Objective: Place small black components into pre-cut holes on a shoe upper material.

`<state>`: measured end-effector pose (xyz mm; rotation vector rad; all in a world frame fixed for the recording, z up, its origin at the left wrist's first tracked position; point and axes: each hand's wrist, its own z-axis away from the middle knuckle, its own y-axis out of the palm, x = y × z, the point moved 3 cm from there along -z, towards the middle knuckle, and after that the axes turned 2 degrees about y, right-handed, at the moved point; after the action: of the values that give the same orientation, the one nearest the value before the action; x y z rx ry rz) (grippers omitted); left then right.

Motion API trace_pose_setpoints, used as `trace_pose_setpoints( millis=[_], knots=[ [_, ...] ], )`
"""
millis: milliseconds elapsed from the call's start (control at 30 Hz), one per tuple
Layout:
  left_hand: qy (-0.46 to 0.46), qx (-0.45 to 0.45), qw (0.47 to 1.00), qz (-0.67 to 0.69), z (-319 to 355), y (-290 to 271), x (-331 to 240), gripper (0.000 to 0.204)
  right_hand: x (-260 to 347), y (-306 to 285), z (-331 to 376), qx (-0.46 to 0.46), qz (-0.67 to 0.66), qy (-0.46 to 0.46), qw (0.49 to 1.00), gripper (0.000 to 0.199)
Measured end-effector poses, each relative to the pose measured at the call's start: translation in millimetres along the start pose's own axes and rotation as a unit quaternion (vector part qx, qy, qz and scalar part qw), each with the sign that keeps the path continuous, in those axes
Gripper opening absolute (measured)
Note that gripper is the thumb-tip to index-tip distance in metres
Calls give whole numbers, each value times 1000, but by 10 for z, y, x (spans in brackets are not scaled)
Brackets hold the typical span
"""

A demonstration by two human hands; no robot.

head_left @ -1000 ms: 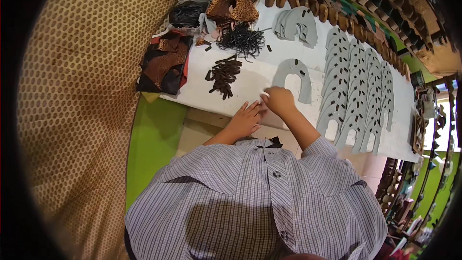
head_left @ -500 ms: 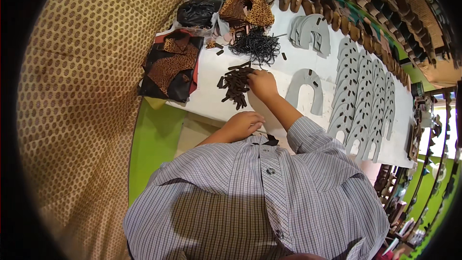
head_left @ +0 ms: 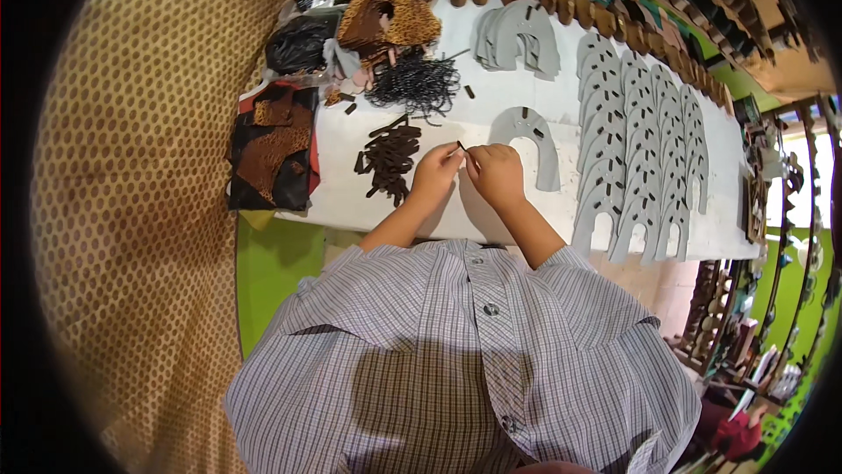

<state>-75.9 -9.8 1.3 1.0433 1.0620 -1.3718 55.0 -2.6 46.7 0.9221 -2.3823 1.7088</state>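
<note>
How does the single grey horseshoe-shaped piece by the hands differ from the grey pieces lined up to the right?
The single grey piece lies alone and flat beside the right hand; the row of grey pieces overlaps like shingles. The single one is a wide arch; the row's pieces look longer and narrower. Both are grey with dark slots.

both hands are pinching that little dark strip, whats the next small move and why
Probably carry the dark strip a little to the right and feed it into a slot of the grey horseshoe-shaped piece. The left hand and right hand pinch it between them just beside that piece, whose slots show dark bits already, while the pile of strips lies to the left.
</note>
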Motion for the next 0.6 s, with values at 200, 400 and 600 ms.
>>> trace_pose_setpoints(
  millis=[200, 400, 600],
  knots=[
    [54, 44, 996, -51, -294, 414, -11, 29, -267, -126, 185, 9, 34, 23, 999, 9],
    [-29, 131, 990, -52, -490, 692, 5, 24, -664, -145, 286, 3, -76, 112, 991, 13],
    [103, 157, 956, -224, -669, 761, -76, 24, -956, -72, 273, 22, -176, 150, 973, 20]
  ],
)
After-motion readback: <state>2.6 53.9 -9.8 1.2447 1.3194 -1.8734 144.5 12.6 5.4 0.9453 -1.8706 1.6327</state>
